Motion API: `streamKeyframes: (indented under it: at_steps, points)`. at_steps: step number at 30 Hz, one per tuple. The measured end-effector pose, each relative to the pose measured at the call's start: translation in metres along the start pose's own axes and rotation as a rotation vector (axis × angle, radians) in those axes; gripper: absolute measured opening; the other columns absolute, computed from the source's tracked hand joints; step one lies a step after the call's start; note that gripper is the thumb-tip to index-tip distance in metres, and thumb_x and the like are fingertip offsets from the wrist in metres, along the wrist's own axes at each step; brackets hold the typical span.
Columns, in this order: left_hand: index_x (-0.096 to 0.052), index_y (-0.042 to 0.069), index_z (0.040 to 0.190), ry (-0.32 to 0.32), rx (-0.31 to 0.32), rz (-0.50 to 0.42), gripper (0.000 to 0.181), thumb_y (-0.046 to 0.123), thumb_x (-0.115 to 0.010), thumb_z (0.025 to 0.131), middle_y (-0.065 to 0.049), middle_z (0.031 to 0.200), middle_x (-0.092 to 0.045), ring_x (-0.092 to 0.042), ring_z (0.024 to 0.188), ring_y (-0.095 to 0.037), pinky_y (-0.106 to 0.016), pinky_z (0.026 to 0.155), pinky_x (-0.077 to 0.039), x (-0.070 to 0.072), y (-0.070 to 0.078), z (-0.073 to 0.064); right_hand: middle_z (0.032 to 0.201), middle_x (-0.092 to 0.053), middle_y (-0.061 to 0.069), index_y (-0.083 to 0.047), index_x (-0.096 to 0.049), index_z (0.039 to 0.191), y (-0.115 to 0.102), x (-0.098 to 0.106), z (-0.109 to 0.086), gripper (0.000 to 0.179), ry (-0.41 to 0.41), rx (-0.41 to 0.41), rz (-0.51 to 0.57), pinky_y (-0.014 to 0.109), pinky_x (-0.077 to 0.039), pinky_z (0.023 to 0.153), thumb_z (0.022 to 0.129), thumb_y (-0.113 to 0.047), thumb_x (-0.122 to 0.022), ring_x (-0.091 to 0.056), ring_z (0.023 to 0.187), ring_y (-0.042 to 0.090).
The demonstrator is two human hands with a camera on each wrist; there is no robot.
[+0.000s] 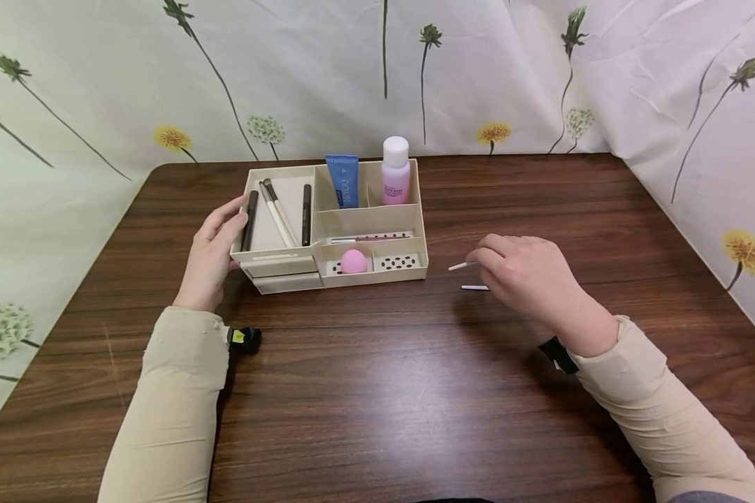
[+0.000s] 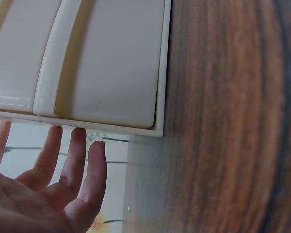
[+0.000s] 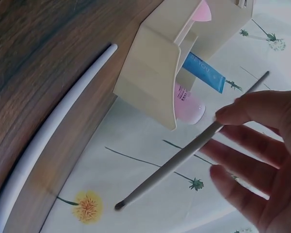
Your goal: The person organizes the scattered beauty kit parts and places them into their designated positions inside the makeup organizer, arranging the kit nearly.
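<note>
My right hand (image 1: 525, 276) is above the table to the right of a cream organizer (image 1: 275, 253). Between thumb and fingers it pinches a slim makeup brush (image 3: 169, 167) with a small dark tip. Below that hand, a white stick (image 1: 475, 288) lies on the wood, partly hidden by the hand in the head view; it looks large and close in the right wrist view. With its fingertips, my left hand (image 1: 206, 255) touches the organizer's left side. The left wrist view has its fingers (image 2: 75, 150) fairly straight against the side, beside the drawer fronts (image 2: 121, 63).
Black pens (image 1: 306, 215) and two brushes (image 1: 278, 212) lie in the organizer's left tray. Its other compartments hold a blue tube (image 1: 346, 180), a pink bottle (image 1: 395, 171), a thin brush (image 1: 368, 238) and a pink ball (image 1: 354, 262). A flowered cloth (image 1: 465, 63) hangs behind the table.
</note>
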State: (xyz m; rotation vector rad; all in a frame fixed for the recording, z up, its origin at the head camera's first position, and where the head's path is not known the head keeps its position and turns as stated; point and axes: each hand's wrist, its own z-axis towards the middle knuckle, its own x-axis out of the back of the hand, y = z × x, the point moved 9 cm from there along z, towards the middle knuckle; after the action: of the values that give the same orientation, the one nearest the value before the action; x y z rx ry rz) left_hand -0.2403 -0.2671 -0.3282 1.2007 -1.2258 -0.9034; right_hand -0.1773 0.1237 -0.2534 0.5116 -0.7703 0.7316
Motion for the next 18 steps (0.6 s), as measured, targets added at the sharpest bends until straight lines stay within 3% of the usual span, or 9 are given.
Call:
streamKeyframes:
  at_steps: [11, 18]
  points:
    - [-0.045, 0.035, 0.148, 0.004, 0.003, 0.008, 0.049, 0.046, -0.049, 0.101, -0.011, 0.156, -0.035, -0.048, 0.111, -0.011, -0.021, 0.068, -0.051, 0.0, 0.0, -0.001, 0.083, -0.069, -0.003, -0.009, -0.071, 0.087, -0.016, 0.017, 0.004, 0.021, 0.171, 0.11, 0.088, 0.032, -0.045, 0.049, 0.093, -0.005, -0.051, -0.057, 0.055, 0.019]
    - [-0.044, 0.036, 0.149, 0.0, 0.001, 0.018, 0.049, 0.047, -0.049, 0.101, -0.01, 0.158, -0.034, -0.047, 0.117, -0.015, -0.02, 0.069, -0.051, 0.0, 0.0, -0.001, 0.086, -0.073, 0.005, -0.005, -0.075, 0.085, -0.027, 0.033, 0.004, 0.022, 0.34, 0.204, 0.144, 0.034, -0.051, 0.054, 0.096, -0.007, -0.055, -0.068, 0.066, 0.022]
